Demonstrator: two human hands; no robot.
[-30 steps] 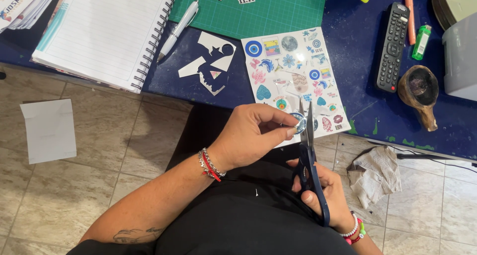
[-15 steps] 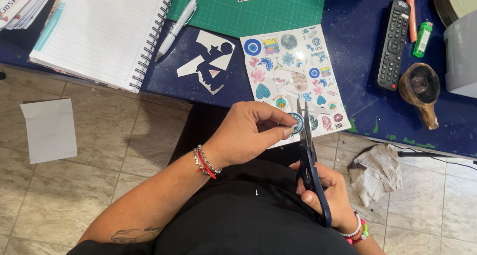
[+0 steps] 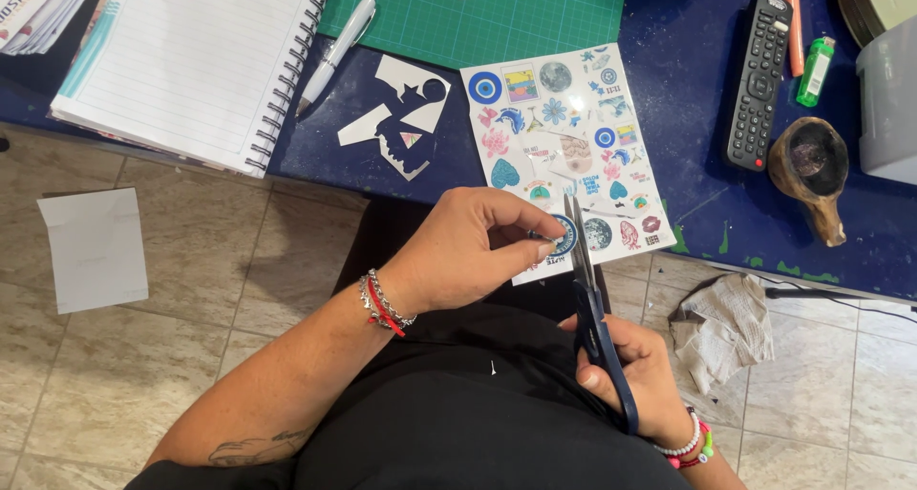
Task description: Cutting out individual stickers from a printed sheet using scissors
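Fingers of the left hand (image 3: 468, 251) curled together, tips pinched on the lower edge of the sticker sheet (image 3: 564, 156) at a round blue sticker (image 3: 564, 234), centre of the frame. Right hand (image 3: 635, 375), lower right, fingers closed through the dark-blue handles of the scissors (image 3: 594, 308) — blades nearly together, pointing up the frame into the sheet's lower edge. The blade tips overlap the prints, so the exact cut line is hard to make out; the right wrist is cut off at the bottom edge. Against the frame half a second back: the hands and scissors hold about the same places, the sheet unmoved on the blue table (image 3: 688, 98), its lower end overhanging the edge above the lap.
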